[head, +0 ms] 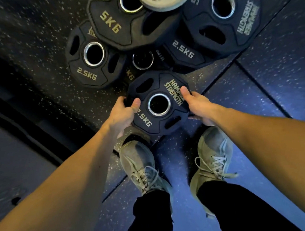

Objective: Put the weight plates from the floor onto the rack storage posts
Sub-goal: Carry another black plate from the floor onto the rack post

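We had both hands on the nearest 2.5 kg plate (159, 104), low over the floor (255, 92); left hand (123, 114) and right hand (199, 106) clamped on opposite rims; next, we judged, carrying it to an unseen post.

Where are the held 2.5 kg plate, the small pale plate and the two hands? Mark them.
held 2.5 kg plate (172, 93), head view, lettered face.
small pale plate (159, 1), head view, top face.
left hand (124, 114), head view, back.
right hand (198, 106), head view, back.

Single head-worn wide-angle view looks steeply down from close above the speckled dark rubber floor (265, 81), grey laced shoes (139, 163) toward 6 o'clock, stacked black rubber weight plates (108, 26) toward 12 o'clock.
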{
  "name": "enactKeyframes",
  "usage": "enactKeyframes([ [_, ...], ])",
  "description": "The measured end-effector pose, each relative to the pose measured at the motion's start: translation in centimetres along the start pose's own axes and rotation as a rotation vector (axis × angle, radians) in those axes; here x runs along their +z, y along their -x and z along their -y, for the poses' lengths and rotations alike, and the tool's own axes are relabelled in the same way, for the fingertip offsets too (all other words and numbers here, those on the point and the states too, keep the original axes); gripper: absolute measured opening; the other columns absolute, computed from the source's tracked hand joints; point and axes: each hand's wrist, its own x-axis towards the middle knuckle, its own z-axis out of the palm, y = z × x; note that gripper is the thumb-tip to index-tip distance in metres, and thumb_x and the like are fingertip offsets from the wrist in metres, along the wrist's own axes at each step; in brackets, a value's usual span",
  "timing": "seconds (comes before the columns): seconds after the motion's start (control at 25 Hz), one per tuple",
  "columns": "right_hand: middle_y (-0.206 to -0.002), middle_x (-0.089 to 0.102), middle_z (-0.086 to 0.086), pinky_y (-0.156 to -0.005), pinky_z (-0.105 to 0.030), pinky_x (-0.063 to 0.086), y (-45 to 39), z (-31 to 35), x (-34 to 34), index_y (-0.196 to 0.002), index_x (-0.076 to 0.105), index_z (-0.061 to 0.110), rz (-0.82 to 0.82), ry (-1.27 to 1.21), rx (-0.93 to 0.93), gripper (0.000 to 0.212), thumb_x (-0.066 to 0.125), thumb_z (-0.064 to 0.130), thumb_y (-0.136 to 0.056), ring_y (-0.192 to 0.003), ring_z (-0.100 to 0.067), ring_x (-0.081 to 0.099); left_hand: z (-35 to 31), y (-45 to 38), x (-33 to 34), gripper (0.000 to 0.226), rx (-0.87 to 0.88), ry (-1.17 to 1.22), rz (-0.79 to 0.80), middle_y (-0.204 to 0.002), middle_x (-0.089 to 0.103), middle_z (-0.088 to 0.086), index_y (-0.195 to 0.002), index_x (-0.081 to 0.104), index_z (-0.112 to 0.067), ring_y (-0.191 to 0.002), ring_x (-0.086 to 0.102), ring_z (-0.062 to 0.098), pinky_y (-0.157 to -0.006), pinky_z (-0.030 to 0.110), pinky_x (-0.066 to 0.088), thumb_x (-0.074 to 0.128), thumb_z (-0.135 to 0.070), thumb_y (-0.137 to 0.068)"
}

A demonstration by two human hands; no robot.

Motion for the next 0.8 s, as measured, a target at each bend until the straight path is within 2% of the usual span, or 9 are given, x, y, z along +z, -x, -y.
enactKeyframes([
  [0.2,-0.133,0.055,-0.006,-0.089,-0.041,0.053,9.4,0.1,-2.2,-0.134,0.045,0.019,0.036,-0.012,0.045,0.066,0.038,0.066,-0.088,-0.115,-0.026,0.057,-2.1,9.3,-1.1,0.028,-0.098,0.040,0.044,-0.112,0.063,0.009,-0.114,0.047,-0.019,-0.095,0.062,0.022,-0.070,0.032,0.053,0.056,-0.037,-0.094],
  [0.32,-0.141,0.048,-0.007,-0.103,-0.047,0.044,18.0,2.1,-4.3,-0.139,0.041,0.016,0.027,0.043,0.024,0.073,0.038,0.067,-0.087,-0.124,-0.029,0.050,-5.2,17.4,-2.9,0.029,-0.107,0.042,0.058,-0.110,0.063,0.005,-0.114,0.047,-0.020,-0.092,0.062,0.019,-0.068,0.031,0.052,0.055,-0.039,-0.094],
  [0.44,-0.144,0.045,-0.005,-0.103,-0.045,0.045,27.5,4.5,-6.0,-0.143,0.037,0.016,0.027,0.072,0.028,0.076,0.040,0.066,-0.087,-0.125,-0.029,0.050,-8.6,25.6,-4.9,0.027,-0.102,0.033,0.067,-0.104,0.062,0.001,-0.113,0.045,-0.020,-0.081,0.059,0.012,-0.061,0.030,0.051,0.054,-0.039,-0.095],
  [0.56,-0.133,0.054,-0.002,-0.088,-0.040,0.053,38.0,6.9,-7.6,-0.135,0.044,0.017,0.070,-0.005,0.044,0.066,0.043,0.063,-0.089,-0.117,-0.025,0.056,-12.0,35.2,-7.5,0.026,-0.090,0.045,0.082,-0.096,0.061,-0.004,-0.112,0.044,-0.022,-0.078,0.058,0.009,-0.054,0.026,0.047,0.053,-0.039,-0.095],
  [0.64,-0.125,0.059,-0.001,-0.072,-0.034,0.052,44.7,8.1,-8.3,-0.122,0.050,0.020,0.084,-0.029,0.026,0.054,0.043,0.061,-0.089,-0.108,-0.023,0.059,-13.6,41.2,-9.2,0.027,-0.087,0.078,0.080,-0.100,0.061,-0.001,-0.112,0.044,-0.021,-0.083,0.059,0.013,-0.060,0.028,0.050,0.055,-0.040,-0.094],
  [0.72,-0.122,0.060,-0.002,-0.067,-0.033,0.051,50.5,8.7,-8.6,-0.116,0.052,0.020,0.089,-0.030,-0.006,0.049,0.043,0.060,-0.090,-0.103,-0.022,0.059,-14.6,46.7,-10.9,0.030,-0.081,0.110,0.081,-0.103,0.061,0.002,-0.112,0.045,-0.021,-0.087,0.061,0.017,-0.067,0.032,0.052,0.056,-0.041,-0.093],
  [0.8,-0.122,0.060,-0.005,-0.070,-0.037,0.053,55.4,9.3,-8.8,-0.117,0.053,0.017,0.094,-0.014,-0.045,0.051,0.044,0.059,-0.090,-0.104,-0.024,0.059,-15.4,51.4,-12.3,0.031,-0.050,0.138,0.073,-0.098,0.061,0.002,-0.113,0.044,-0.020,-0.081,0.062,0.015,-0.059,0.027,0.050,0.056,-0.041,-0.093],
])
